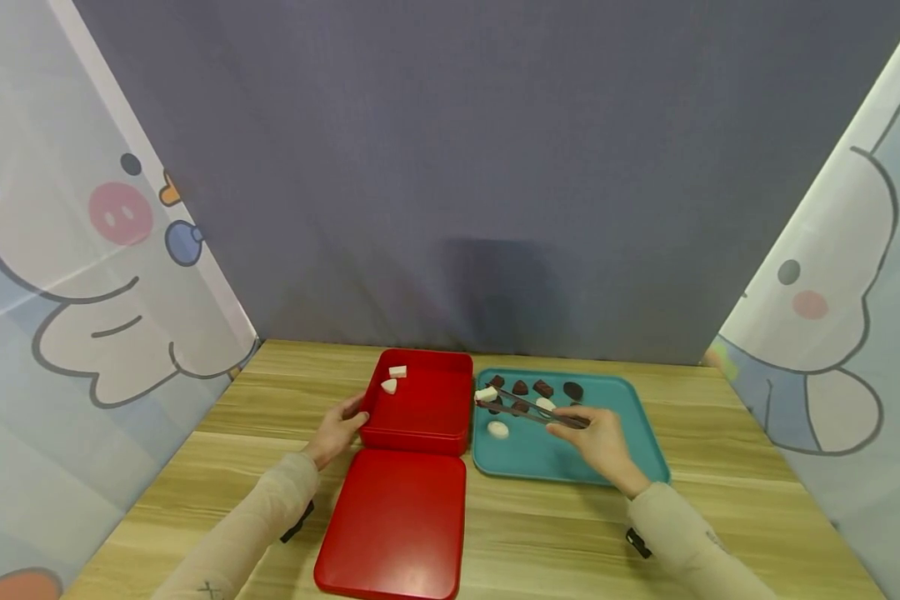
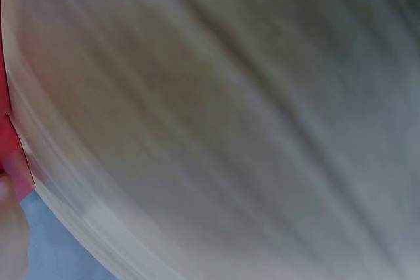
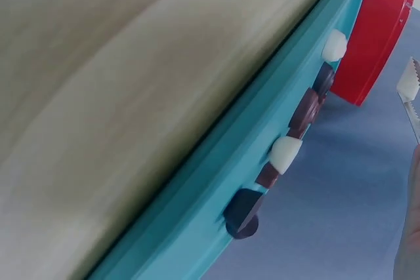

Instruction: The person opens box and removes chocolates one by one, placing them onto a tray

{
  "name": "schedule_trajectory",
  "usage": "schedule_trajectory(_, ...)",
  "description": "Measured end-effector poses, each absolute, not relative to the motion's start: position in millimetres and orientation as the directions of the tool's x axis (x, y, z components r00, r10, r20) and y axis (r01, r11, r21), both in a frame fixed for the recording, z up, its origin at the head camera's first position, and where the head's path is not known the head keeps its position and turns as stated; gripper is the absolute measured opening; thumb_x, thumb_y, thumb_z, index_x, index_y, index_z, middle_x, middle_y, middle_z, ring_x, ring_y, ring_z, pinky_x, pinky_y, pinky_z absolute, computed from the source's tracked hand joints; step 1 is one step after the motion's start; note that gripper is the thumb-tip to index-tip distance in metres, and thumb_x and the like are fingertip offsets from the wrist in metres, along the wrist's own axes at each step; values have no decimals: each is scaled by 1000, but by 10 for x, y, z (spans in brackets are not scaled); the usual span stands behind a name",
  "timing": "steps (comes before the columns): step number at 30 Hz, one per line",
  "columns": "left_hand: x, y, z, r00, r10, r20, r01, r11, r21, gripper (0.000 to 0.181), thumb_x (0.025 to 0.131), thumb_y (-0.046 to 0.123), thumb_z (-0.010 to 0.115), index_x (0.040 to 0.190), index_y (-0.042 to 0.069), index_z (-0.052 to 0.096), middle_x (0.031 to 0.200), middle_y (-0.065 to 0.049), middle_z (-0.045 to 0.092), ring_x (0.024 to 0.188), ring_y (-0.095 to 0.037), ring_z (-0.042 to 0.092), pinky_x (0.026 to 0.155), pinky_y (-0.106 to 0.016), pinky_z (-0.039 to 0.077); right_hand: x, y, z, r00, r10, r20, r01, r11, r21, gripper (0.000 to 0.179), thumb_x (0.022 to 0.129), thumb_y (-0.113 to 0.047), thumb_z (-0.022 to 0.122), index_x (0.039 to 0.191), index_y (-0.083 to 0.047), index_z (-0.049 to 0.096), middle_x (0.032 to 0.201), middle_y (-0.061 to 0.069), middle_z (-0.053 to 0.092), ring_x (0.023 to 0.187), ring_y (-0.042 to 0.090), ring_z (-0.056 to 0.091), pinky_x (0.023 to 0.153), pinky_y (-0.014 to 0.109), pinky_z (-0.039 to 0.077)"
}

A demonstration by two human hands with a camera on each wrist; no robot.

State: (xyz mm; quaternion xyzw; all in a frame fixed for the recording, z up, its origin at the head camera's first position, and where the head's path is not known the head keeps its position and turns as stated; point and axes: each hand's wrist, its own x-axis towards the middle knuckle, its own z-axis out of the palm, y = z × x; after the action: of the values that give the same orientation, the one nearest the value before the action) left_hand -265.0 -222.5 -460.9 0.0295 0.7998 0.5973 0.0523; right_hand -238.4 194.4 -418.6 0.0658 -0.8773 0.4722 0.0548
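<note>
In my right hand (image 1: 598,440) are long metal tweezers (image 1: 528,417), pinched between thumb and fingers. A white chocolate (image 1: 486,394) sits between their tips, close over the left rim of a teal tray (image 1: 540,462); the right wrist view shows the serrated tip beside this piece (image 3: 408,82). On the tray lie several dark chocolates (image 1: 543,388) and two white ones, an oval (image 1: 498,429) near the left edge and another (image 1: 545,404) partly behind the tweezers. My left hand (image 1: 333,431) rests its fingers against the left wall of a red box (image 1: 420,442) holding two white pieces (image 1: 397,372).
A flat red lid (image 1: 397,525) lies just in front of the box. Box and tray stand side by side on the wooden table (image 1: 285,392). A grey cloth (image 1: 450,167) hangs behind, with cartoon-printed sheets (image 1: 105,333) at the sides.
</note>
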Motion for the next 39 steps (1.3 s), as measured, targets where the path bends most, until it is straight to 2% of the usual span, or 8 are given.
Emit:
schedule_trajectory(6,-2648,-2216,-4614,-993,98,-65,-33,299,954,50,96,6,43,143,-2,28,144,-25,30,131,-38,32,106,-49,30,-2335,2048,-4206,-988,-41,148,-145,565,-812,36,73,-28,76,103,-9,71,99,13,69,71,11,59,50,23,44)
schedule_trajectory(10,-2652,-2217,-4618,-994,96,-59,-25,314,949,50,96,7,43,143,-2,27,144,-25,31,131,-38,32,106,-49,30,-2293,2104,-4206,-988,-35,150,-142,585,-798,36,74,-29,76,103,-9,71,102,13,68,74,12,58,47,24,39)
schedule_trajectory(16,-2654,-2215,-4625,-994,98,-52,-18,318,948,51,96,7,43,143,-2,27,144,-26,31,131,-38,33,106,-47,31,-2257,2196,-4223,-986,-20,167,-144,608,-781,35,74,-31,75,103,-10,71,101,12,69,88,21,63,60,22,49)
schedule_trajectory(22,-2656,-2211,-4625,-994,90,-54,-22,318,948,50,96,7,43,142,-3,28,143,-26,32,130,-39,35,105,-47,33,-2241,2274,-4238,-984,-28,179,-154,642,-751,35,74,-33,75,103,-13,71,103,10,69,90,22,63,65,22,51)
schedule_trajectory(29,-2682,-2201,-4621,-994,98,-52,-22,289,957,50,96,7,42,142,-3,27,143,-26,31,130,-38,34,106,-48,32,-2232,2312,-4265,-985,-40,169,-156,637,-755,37,75,-34,74,103,-10,71,103,13,68,91,24,63,68,25,53)
schedule_trajectory(39,-2660,-2225,-4609,-993,101,-58,-25,301,953,50,97,8,42,143,-1,26,145,-24,30,132,-37,32,107,-48,30,-2199,2389,-4334,-983,-30,182,-157,654,-740,35,74,-29,75,101,-7,71,98,13,69,88,25,65,66,20,53)
